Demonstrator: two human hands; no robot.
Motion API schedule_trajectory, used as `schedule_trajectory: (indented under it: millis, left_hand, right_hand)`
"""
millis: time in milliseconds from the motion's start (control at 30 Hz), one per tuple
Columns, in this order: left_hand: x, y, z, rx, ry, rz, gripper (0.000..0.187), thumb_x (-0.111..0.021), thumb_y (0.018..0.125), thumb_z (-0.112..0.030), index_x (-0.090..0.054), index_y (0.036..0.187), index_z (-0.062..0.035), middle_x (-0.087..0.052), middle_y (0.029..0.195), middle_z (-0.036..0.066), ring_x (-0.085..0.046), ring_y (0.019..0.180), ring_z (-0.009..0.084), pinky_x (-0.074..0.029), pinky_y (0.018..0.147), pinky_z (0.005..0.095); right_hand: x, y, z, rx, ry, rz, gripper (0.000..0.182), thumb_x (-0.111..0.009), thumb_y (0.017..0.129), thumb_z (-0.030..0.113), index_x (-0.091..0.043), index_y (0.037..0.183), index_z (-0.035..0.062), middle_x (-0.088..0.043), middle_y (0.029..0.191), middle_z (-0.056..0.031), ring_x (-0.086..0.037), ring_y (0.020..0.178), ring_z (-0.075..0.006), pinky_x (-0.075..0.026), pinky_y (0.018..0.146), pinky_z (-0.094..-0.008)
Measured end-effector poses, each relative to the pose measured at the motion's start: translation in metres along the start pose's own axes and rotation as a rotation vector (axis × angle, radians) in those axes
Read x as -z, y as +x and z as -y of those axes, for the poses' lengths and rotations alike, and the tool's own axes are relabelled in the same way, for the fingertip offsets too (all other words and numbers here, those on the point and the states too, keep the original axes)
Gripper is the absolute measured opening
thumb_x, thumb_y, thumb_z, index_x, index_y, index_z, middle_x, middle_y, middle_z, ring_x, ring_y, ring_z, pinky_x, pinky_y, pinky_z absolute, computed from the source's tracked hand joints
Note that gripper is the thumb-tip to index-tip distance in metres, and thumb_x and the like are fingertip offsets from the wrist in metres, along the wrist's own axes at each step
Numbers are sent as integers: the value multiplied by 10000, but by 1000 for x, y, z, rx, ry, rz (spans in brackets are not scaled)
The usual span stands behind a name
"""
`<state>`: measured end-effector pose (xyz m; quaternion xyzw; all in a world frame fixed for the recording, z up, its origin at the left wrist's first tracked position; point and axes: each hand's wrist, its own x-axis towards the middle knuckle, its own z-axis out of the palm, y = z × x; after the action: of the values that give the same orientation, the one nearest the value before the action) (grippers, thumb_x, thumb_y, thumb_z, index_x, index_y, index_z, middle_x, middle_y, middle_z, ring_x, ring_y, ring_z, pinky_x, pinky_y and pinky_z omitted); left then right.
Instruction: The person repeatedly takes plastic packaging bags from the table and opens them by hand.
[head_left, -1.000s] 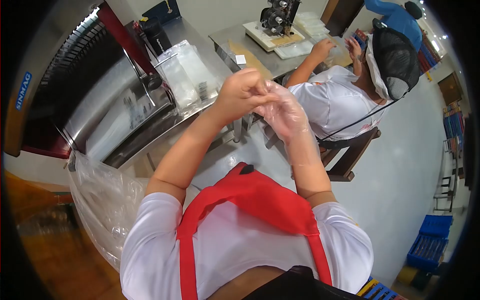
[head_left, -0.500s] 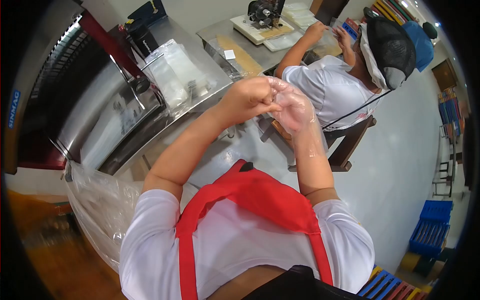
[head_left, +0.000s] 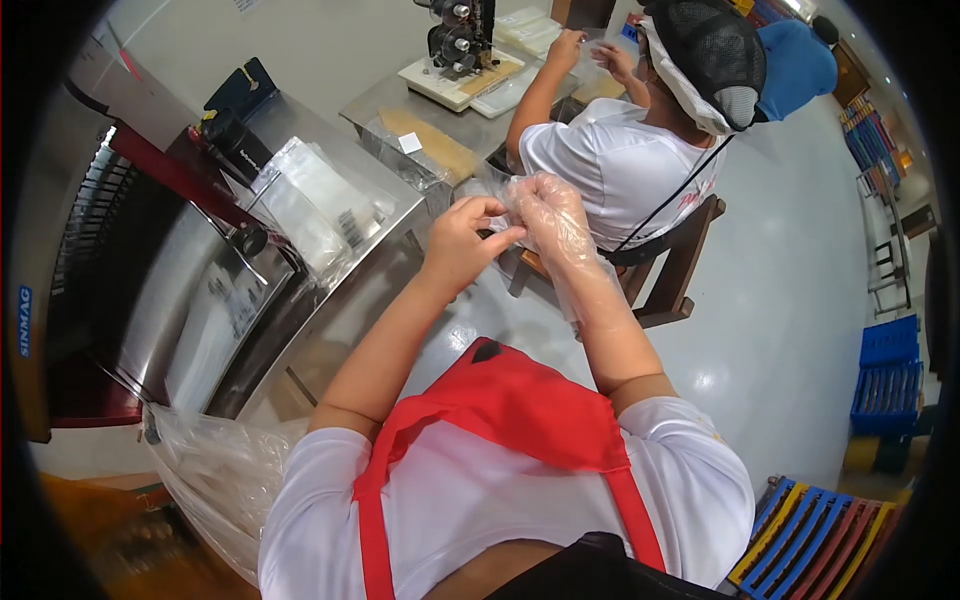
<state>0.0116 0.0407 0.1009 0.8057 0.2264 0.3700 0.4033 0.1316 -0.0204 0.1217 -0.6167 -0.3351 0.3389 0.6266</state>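
My right hand (head_left: 550,220) wears a thin, clear plastic glove (head_left: 582,285) that reaches past the wrist and lies wrinkled over the skin. Its fingers are bent and pinched together, with a crumpled piece of clear plastic film (head_left: 488,184) at their tips. Bare, my left hand (head_left: 462,238) is right beside them. Its fingers are curled, and its thumb stands apart from them, pointing at the gloved fingers. Both hands are raised in front of my red apron (head_left: 510,410). Whether the left fingertips touch the film is hard to tell.
A co-worker (head_left: 630,160) sits ahead at a table with a machine (head_left: 460,50). On the left, a steel bench (head_left: 390,225) bears a stack of clear bags (head_left: 320,205) beside a large steel machine (head_left: 170,290). A wooden chair (head_left: 675,270) stands ahead; blue crates (head_left: 888,375) are on the right.
My left hand has let go of the glove's palm side and its thumb has opened away from the fingers. My right hand has turned and closed its fingers. The view has shifted rightward.
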Motion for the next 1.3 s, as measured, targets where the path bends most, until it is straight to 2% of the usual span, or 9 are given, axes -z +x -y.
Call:
schedule_trajectory:
  millis: [133, 233, 400, 500, 600, 667, 800, 1000, 1300]
  left_hand:
    - [0, 0, 3, 321, -325, 58, 223, -630, 737, -46, -553, 930, 36, -599, 866, 75, -574, 800, 105, -464, 709, 223]
    - [-3, -4, 14, 370, -484, 44, 227, -589, 760, -29, -542, 970, 44, -598, 867, 70, -572, 793, 99, -456, 712, 215]
    - [-4, -12, 28, 399, -581, 34, 204, -560, 780, -41, -556, 961, 52, -600, 845, 66, -569, 761, 97, -452, 672, 210]
    - [-1, -13, 36, 641, -675, -23, 175, -567, 778, -63, -584, 920, 36, -603, 825, 44, -563, 721, 82, -451, 641, 211]
    - [-1, -18, 44, 473, -145, -110, 168, -565, 783, -106, -603, 896, 14, -605, 759, 44, -563, 683, 82, -450, 613, 230]
    - [-6, -21, 62, 64, 260, -202, 150, -562, 785, -126, -592, 851, 5, -599, 706, 64, -558, 627, 92, -438, 568, 253]
    - [-23, -29, 66, -44, 360, -206, 153, -551, 792, -137, -553, 778, 16, -573, 660, 81, -550, 581, 120, -435, 542, 271]
    - [-23, -34, 74, 909, -765, -75, 138, -511, 822, -167, -506, 847, -31, -552, 739, 56, -530, 639, 161, -456, 580, 270]
    - [-30, -49, 72, 722, -869, 38, 220, -528, 846, -245, -522, 930, -42, -557, 878, 46, -537, 787, 130, -443, 731, 282]
  right_hand:
    - [-3, 3, -16, 165, -108, 15, 155, -549, 772, 150, -556, 757, -4, -565, 631, -85, -525, 560, -149, -424, 537, -290]
    - [-10, -3, -9, 454, -551, -37, 121, -518, 780, 118, -515, 735, 6, -537, 677, -219, -533, 664, -392, -422, 579, -405]
    - [-9, -5, -12, 417, -659, 57, 106, -537, 780, 110, -536, 787, 4, -550, 700, -204, -552, 659, -364, -435, 598, -368]
    - [-8, -9, -26, 454, -754, 123, 113, -543, 761, 123, -530, 812, 24, -553, 708, -204, -552, 694, -385, -429, 618, -417]
    - [-6, -4, -45, 378, -927, 34, 139, -548, 754, 149, -541, 798, 17, -558, 723, -217, -552, 710, -393, -428, 626, -430]
    - [-5, 3, -65, 380, -861, -14, 122, -536, 749, 132, -528, 763, 12, -550, 699, -214, -544, 692, -399, -425, 609, -433]
    - [-15, 3, -76, 392, -619, -69, 105, -504, 743, 102, -513, 725, -1, -539, 671, -214, -540, 681, -401, -414, 592, -438]
    - [-14, -2, -94, 424, -750, 10, 130, -531, 766, 115, -550, 793, -11, -560, 736, -221, -550, 714, -386, -420, 617, -410]
    - [-18, -7, -98, 289, -596, 46, 188, -512, 792, 183, -544, 791, -2, -567, 725, -215, -574, 698, -370, -432, 589, -410]
